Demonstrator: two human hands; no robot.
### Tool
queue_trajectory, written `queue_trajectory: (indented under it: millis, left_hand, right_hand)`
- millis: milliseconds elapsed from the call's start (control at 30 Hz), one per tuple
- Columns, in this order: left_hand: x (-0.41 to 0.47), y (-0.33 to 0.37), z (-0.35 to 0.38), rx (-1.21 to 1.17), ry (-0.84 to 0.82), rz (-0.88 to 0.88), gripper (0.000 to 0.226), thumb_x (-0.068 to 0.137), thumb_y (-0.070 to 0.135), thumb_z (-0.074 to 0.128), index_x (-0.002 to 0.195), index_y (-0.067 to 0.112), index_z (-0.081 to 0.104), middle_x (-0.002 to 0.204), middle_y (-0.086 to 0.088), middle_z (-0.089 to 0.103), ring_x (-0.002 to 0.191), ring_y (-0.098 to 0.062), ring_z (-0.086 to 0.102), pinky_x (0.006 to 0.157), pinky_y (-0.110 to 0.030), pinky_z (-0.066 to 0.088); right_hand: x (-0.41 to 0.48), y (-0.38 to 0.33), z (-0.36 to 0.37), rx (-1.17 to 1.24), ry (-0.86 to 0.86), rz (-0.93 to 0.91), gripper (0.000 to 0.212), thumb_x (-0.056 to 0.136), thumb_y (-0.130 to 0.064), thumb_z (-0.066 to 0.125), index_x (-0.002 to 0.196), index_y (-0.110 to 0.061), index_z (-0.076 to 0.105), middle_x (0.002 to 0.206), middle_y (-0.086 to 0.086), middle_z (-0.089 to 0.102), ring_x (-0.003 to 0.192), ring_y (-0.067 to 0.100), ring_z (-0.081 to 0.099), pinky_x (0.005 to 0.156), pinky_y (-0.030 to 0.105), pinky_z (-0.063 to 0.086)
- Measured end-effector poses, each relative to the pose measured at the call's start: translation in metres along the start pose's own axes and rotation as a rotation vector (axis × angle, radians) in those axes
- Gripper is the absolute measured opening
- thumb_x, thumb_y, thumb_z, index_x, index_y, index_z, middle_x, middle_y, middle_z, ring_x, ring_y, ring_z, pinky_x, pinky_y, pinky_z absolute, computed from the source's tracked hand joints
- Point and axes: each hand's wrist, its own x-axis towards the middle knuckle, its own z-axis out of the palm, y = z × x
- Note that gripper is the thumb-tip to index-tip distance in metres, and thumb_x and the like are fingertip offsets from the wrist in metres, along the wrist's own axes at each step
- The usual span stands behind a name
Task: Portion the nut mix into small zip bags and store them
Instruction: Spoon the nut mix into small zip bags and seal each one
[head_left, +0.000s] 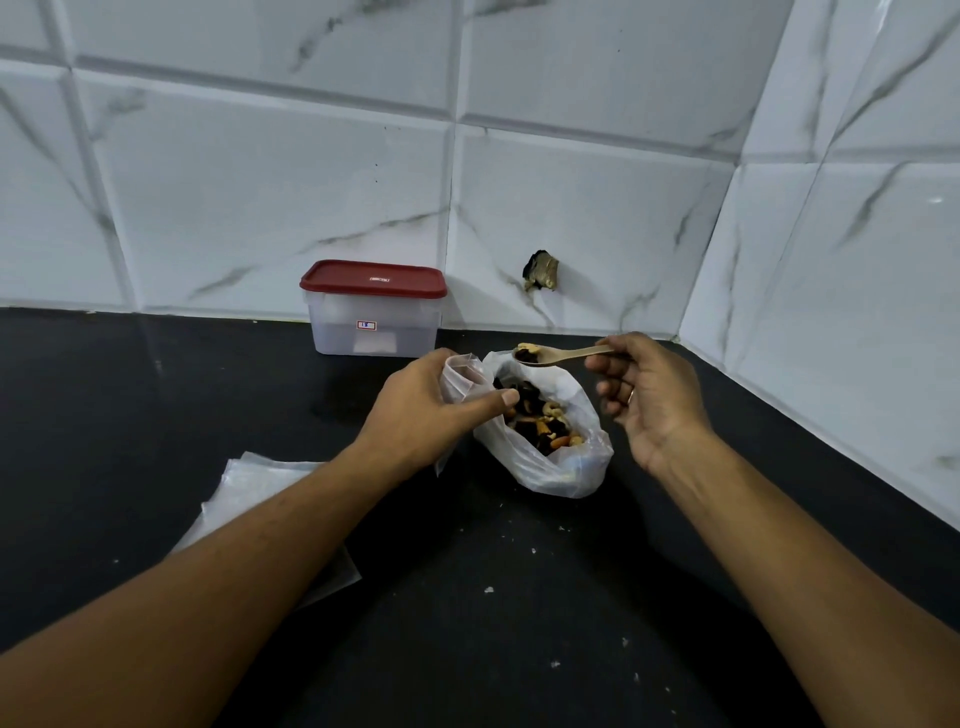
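Head view. The left hand (426, 410), at centre frame, pinched the small zip bag (460, 382) between the thumb and curled fingers, with the bag's mouth turned up and apparently open. The right hand (649, 400), right of centre, gripped the handle of the wooden spoon (566, 356) between thumb and fingertips, the other fingers loosely curled. The spoon's bowl pointed left and carried a small heap of nut mix (527, 351). It hung above the far rim of the plastic bag (561, 467), just right of the zip bag and apart from it. The plastic bag lay open on the black countertop (519, 597) between the two hands, with more of the mix inside it. A clear container (374, 327) with its red lid (374, 278) on stood above centre, against the tiled wall (260, 182). Flat empty bags (260, 478) lay at lower left, partly under the left forearm. Pale crumbs (488, 590) dotted the countertop below centre. A dark hole (543, 270) showed in the tile to the right of the container
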Motion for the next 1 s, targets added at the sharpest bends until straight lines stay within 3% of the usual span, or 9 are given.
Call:
queue_trajectory:
  millis: [267, 467, 600, 767, 933, 1000]
  left_hand:
    - [0.001, -0.002, 0.002, 0.015, -0.015, 0.019, 0.061, 0.076, 0.061, 0.078, 0.124, 0.028, 0.062, 0.112, 0.014, 0.066, 0.099, -0.001, 0.062, 0.075, -0.017, 0.047]
    - [0.002, -0.002, 0.003, 0.015, -0.022, 0.015, 0.062, 0.077, 0.059, 0.080, 0.125, 0.025, 0.063, 0.114, 0.009, 0.069, 0.101, -0.007, 0.065, 0.085, -0.028, 0.055]
    - [0.001, -0.003, 0.003, -0.009, -0.025, 0.018, 0.050, 0.075, 0.056, 0.083, 0.112, 0.027, 0.065, 0.101, 0.010, 0.072, 0.092, -0.006, 0.068, 0.081, -0.031, 0.058]
    - [0.003, -0.007, 0.001, -0.058, -0.009, 0.001, 0.054, 0.075, 0.052, 0.085, 0.117, 0.027, 0.063, 0.103, 0.008, 0.073, 0.091, -0.007, 0.071, 0.083, -0.037, 0.061]
    - [0.004, -0.007, 0.000, -0.083, -0.006, -0.021, 0.056, 0.076, 0.048, 0.085, 0.122, 0.027, 0.061, 0.110, 0.010, 0.070, 0.099, -0.007, 0.068, 0.082, -0.029, 0.058]
    - [0.003, -0.006, 0.001, -0.088, -0.004, -0.020, 0.053, 0.076, 0.047, 0.086, 0.119, 0.027, 0.062, 0.108, 0.010, 0.070, 0.098, -0.008, 0.068, 0.083, -0.030, 0.057]
  right_hand:
    - [-0.011, -0.004, 0.011, -0.022, -0.092, -0.080, 0.012, 0.094, -0.016, 0.063, 0.091, -0.009, 0.071, 0.069, 0.006, 0.072, 0.050, 0.013, 0.050, 0.050, 0.025, 0.034]
    - [-0.022, -0.003, 0.018, -0.069, -0.173, -0.139, 0.009, 0.096, -0.015, 0.064, 0.092, -0.009, 0.070, 0.074, 0.009, 0.073, 0.052, 0.014, 0.052, 0.049, 0.021, 0.038]
    - [-0.027, -0.002, 0.022, -0.122, -0.250, -0.189, 0.009, 0.097, -0.015, 0.067, 0.099, -0.006, 0.070, 0.077, 0.010, 0.075, 0.054, 0.012, 0.054, 0.049, 0.018, 0.043]
    - [-0.030, -0.004, 0.022, -0.249, -0.388, -0.296, 0.005, 0.096, -0.008, 0.069, 0.098, -0.008, 0.074, 0.088, 0.020, 0.075, 0.060, 0.016, 0.056, 0.054, 0.015, 0.046]
    - [-0.030, -0.008, 0.020, -0.322, -0.445, -0.357, 0.011, 0.092, -0.001, 0.069, 0.099, -0.007, 0.075, 0.091, 0.029, 0.071, 0.060, 0.019, 0.056, 0.056, 0.015, 0.046]
    - [-0.029, -0.009, 0.019, -0.296, -0.430, -0.362, 0.011, 0.093, -0.001, 0.068, 0.100, -0.008, 0.074, 0.092, 0.024, 0.073, 0.061, 0.019, 0.057, 0.057, 0.016, 0.046]
